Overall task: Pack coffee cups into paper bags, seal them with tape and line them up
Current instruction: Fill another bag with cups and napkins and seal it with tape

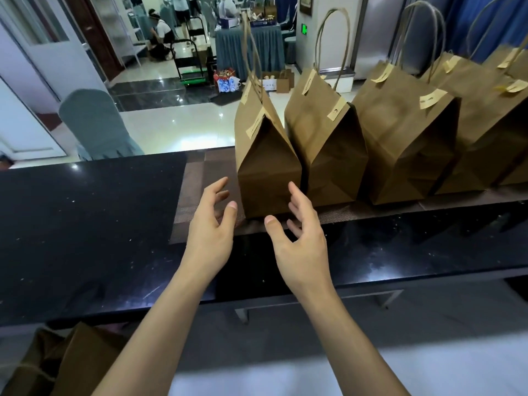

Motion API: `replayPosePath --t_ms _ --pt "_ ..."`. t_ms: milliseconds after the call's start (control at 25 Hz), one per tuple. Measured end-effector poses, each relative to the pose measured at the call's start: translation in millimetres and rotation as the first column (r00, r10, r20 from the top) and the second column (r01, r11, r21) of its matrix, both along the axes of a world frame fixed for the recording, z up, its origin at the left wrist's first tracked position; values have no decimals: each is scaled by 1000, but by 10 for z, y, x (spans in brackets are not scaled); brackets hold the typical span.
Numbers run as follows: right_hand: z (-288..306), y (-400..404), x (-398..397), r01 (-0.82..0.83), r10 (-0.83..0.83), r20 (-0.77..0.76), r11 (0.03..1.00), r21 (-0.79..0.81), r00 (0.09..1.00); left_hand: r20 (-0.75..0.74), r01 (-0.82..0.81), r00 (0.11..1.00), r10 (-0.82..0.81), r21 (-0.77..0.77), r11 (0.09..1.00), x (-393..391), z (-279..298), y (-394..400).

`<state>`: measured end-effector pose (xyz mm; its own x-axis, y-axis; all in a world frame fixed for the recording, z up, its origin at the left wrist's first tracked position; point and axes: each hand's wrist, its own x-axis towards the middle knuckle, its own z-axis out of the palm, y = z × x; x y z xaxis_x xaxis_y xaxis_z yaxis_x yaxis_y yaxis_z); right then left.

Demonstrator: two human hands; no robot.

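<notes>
Several brown paper bags with twine handles stand in a row on a brown mat [197, 178] along the black counter [85, 224]. Their tops are folded and closed with strips of pale tape. The leftmost bag [265, 167] stands nearest me. My left hand [213, 224] hovers just left of its base, fingers spread and relaxed, holding nothing. My right hand [300, 235] is in front of the bag's lower right corner, fingers loosely spread, its fingertips close to the bag. The second bag [328, 144] stands right beside the first. No cups are visible.
More brown paper bags [57, 364] lie below the counter at the lower left. A chair with a grey-green cover [94, 124] stands beyond the counter. Further back are a shiny floor, a green-based trolley [194, 67] and crouching people.
</notes>
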<state>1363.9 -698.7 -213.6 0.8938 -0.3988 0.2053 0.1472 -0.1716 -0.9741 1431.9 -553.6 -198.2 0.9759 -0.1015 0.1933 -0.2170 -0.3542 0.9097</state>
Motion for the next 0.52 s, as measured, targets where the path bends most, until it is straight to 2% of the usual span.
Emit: replayPosePath --t_ms 240,520 --pt "135 406 -142 -71 70 35 997 23 997 -14 -86 996 87 17 996 -505 11 408" --pt "220 1075 -376 -255 254 43 967 16 966 24 -237 971 237 31 971 -1177 78 903"
